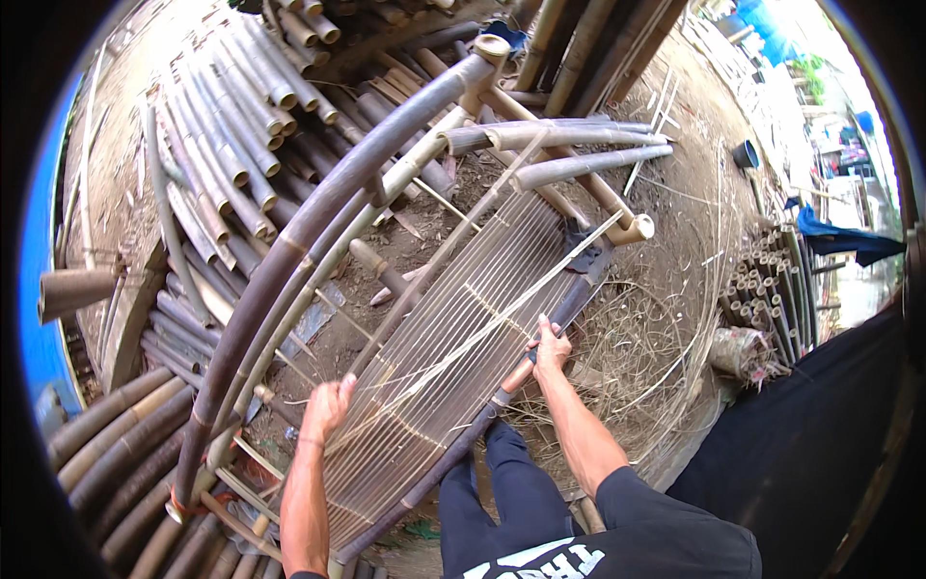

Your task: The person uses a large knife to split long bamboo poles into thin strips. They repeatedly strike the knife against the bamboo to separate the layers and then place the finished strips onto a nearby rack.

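Observation:
A bamboo bench frame (318,217) stands tilted across the middle, with a seat of thin parallel bamboo slats (453,323). My right hand (550,347) is closed around the front bamboo rail (521,374), thumb upward. My left hand (330,407) is curled shut above the seat's rear left edge; what lies inside its fingers, if anything, is hidden. Long pale bamboo strips (453,355) run loosely over the slats between my hands, toward the upper right corner. A dark cloth (585,253) lies at the seat's right end.
Stacked bamboo poles (227,125) fill the ground behind and left of the bench. Thin shavings (627,357) cover the ground at right. A bundle of upright short bamboo (772,299), a sack (741,353) and a dark bucket (745,154) stand farther right.

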Demonstrator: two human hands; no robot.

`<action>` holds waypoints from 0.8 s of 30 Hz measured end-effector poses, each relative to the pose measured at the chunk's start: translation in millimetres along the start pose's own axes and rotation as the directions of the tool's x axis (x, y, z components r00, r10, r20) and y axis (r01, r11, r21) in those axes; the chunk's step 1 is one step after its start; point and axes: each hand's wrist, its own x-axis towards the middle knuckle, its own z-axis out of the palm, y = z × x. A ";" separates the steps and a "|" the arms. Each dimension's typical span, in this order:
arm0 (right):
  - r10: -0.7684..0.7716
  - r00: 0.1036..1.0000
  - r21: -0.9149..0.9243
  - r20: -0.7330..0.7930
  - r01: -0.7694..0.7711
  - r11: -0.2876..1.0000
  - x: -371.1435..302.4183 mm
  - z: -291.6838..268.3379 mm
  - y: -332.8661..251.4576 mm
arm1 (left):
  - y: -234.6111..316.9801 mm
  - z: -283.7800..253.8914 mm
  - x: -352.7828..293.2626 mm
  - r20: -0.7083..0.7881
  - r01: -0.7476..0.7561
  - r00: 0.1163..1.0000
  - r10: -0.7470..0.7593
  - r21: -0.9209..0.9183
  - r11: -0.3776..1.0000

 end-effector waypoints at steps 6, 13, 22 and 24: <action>0.288 0.939 0.060 0.189 -0.303 0.951 25.4 45.6 56.0 | 16.1 62.0 34.6 0.125 0.068 0.989 -0.078 0.079 0.995; 0.282 0.894 -0.033 0.349 -0.289 0.957 30.2 29.7 46.4 | 13.6 90.2 52.5 0.253 -0.011 0.967 -0.011 0.086 0.996; 0.157 0.959 0.144 0.235 -0.194 0.970 64.3 -96.8 -37.1 | -34.2 95.0 122.3 0.029 0.140 0.989 -0.146 0.154 0.978; 0.124 0.967 0.123 0.222 -0.154 0.980 70.0 -127.1 -54.3 | -30.6 97.8 126.8 0.030 0.150 0.988 -0.155 0.122 0.981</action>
